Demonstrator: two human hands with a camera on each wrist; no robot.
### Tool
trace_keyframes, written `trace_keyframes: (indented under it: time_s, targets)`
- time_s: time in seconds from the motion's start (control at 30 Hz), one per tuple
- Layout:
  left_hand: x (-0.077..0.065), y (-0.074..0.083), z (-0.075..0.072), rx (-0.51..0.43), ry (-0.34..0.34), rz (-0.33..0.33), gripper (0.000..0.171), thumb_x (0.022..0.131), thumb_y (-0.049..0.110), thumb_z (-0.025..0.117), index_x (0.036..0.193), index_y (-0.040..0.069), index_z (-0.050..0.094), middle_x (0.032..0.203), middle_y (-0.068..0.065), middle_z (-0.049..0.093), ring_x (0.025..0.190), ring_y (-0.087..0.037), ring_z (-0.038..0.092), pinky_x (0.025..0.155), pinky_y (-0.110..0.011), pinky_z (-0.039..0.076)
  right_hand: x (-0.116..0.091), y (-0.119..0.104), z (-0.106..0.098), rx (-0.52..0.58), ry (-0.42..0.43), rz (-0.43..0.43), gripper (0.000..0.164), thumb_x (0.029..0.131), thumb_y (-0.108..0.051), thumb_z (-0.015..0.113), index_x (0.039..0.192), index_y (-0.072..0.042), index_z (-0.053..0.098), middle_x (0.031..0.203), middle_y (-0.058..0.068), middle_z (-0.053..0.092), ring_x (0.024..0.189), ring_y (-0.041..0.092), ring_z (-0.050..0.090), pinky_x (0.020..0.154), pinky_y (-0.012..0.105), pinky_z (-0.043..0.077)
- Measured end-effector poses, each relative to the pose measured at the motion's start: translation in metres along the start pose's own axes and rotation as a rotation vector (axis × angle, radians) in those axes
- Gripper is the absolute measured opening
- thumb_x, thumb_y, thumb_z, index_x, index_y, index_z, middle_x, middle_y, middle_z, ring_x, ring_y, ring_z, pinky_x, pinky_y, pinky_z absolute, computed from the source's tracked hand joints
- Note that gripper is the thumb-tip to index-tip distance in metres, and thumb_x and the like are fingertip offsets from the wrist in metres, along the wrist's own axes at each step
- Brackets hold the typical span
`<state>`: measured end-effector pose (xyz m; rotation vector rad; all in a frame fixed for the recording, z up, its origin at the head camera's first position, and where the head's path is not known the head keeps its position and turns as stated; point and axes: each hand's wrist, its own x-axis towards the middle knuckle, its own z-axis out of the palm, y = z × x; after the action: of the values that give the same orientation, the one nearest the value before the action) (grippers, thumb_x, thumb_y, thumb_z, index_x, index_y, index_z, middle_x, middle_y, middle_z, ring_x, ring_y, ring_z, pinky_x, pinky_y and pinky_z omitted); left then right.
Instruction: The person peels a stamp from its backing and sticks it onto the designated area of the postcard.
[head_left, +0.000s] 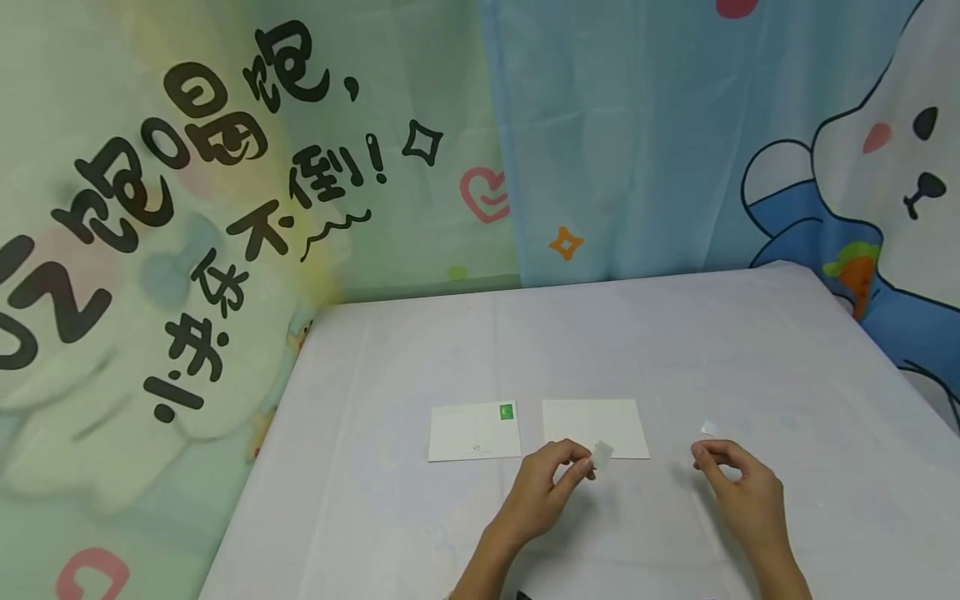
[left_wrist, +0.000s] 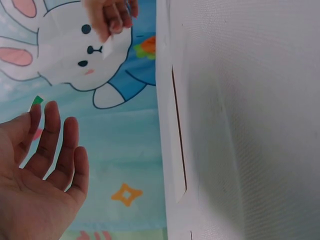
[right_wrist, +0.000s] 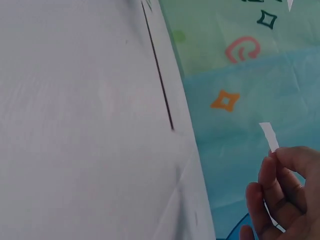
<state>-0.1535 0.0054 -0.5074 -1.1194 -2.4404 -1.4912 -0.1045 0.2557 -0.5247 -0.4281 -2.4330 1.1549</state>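
Observation:
My left hand (head_left: 543, 496) pinches a stamp (head_left: 602, 456) between thumb and index finger, above the lower edge of the right-hand white card (head_left: 592, 423). The stamp's pale back shows in the head view; in the left wrist view a bit of its green face (left_wrist: 37, 101) peeks past the fingertips. Over the table farther right, my right hand (head_left: 750, 492) pinches a small white paper strip (head_left: 708, 428) by its end. That strip (right_wrist: 270, 136) points up from the fingertips in the right wrist view. The left-hand white card (head_left: 468, 433) bears a green stamp (head_left: 506, 412) in its upper right corner.
Both cards lie flat, side by side, on a table with a white cloth (head_left: 390, 358). Behind it hangs a printed curtain (head_left: 630, 142) with a cartoon rabbit and large black lettering. A small dark object (head_left: 523, 595) shows at the bottom edge of the head view.

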Motion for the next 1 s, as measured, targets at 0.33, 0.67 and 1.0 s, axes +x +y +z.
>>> trace_keyframes:
  time_s: [0.33, 0.67, 1.0]
  targets:
    - [-0.001, 0.001, 0.000, -0.008, -0.004, -0.011, 0.019, 0.099, 0.026, 0.043, 0.097, 0.015, 0.059, 0.083, 0.012, 0.062, 0.085, 0.002, 0.054, 0.073, -0.024, 0.047, 0.009, 0.042, -0.006, -0.156, 0.006, 0.225, 0.028, 0.091, -0.029, 0.057, 0.099, -0.004, 0.067, 0.083, 0.010, 0.068, 0.067, 0.005, 0.053, 0.063, 0.031, 0.033]
    - [-0.001, 0.000, 0.001, 0.001, -0.007, 0.000, 0.019, 0.099, 0.027, 0.043, 0.096, 0.016, 0.059, 0.083, 0.012, 0.062, 0.084, 0.003, 0.053, 0.072, -0.024, 0.047, 0.010, 0.058, -0.005, -0.266, 0.106, 0.227, 0.021, 0.088, -0.016, 0.060, 0.089, 0.003, 0.066, 0.069, 0.012, 0.064, 0.052, 0.015, 0.051, 0.049, 0.024, 0.031]
    - [0.000, 0.001, 0.002, -0.003, -0.010, 0.003, 0.020, 0.099, 0.027, 0.043, 0.096, 0.016, 0.059, 0.083, 0.012, 0.062, 0.084, 0.003, 0.053, 0.073, -0.025, 0.047, 0.010, 0.061, -0.005, -0.291, 0.139, 0.194, 0.018, 0.085, -0.013, 0.061, 0.084, 0.005, 0.066, 0.061, 0.008, 0.061, 0.048, 0.015, 0.047, 0.048, 0.028, 0.029]
